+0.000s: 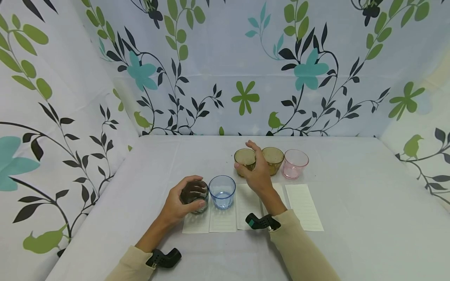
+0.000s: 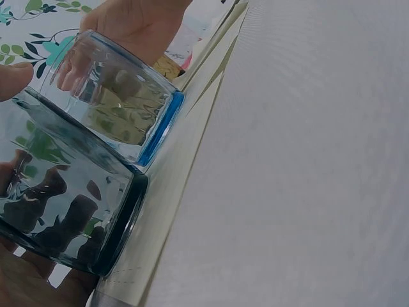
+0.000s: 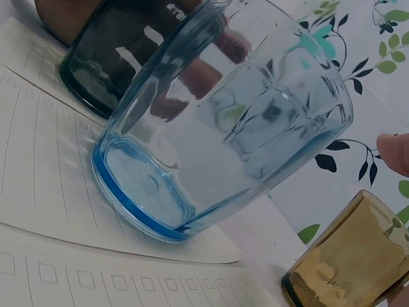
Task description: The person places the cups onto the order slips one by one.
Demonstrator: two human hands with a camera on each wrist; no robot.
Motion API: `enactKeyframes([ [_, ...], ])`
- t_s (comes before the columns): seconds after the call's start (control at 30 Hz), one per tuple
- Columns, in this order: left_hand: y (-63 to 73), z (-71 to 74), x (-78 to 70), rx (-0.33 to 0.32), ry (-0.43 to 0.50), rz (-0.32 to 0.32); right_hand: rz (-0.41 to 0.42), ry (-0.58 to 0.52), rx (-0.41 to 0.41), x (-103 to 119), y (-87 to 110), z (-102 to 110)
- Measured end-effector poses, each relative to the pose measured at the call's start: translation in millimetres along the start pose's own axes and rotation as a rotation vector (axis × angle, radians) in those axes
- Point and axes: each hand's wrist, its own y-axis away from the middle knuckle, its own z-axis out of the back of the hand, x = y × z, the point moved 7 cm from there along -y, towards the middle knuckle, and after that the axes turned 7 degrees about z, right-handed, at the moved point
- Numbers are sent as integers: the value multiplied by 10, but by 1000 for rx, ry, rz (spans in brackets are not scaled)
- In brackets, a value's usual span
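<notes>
I see the left hand (image 1: 181, 201) grasping the dark glass (image 1: 195, 194) at the leftmost paper (image 1: 195, 226), beside the blue glass (image 1: 222, 192), while the right hand (image 1: 259, 171), fingers spread, is loose around the left amber glass (image 1: 243, 157), near the other amber glass (image 1: 274, 160) and the pink glass (image 1: 296, 164). Small printed boxes (image 3: 48, 273), and one fingertip (image 3: 396, 155) apart from the amber wall, are clear only in the right wrist view. All glasses are transparent, the blue with thick bright base; whether they contain liquid, I cannot tell.
</notes>
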Motion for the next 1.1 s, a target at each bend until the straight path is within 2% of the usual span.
enactKeyframes([
  [0.33,0,-1,-5,4,-3,7,-17,-25,23,-58,9,-12],
  [0.53,-2,-1,-10,7,-2,-6,-37,4,39,-70,7,-21],
  [0.87,2,5,-8,2,2,3,-119,49,69,-128,18,-45],
  [1.1,5,3,0,3,4,-3,-182,35,103,-192,41,-61],
])
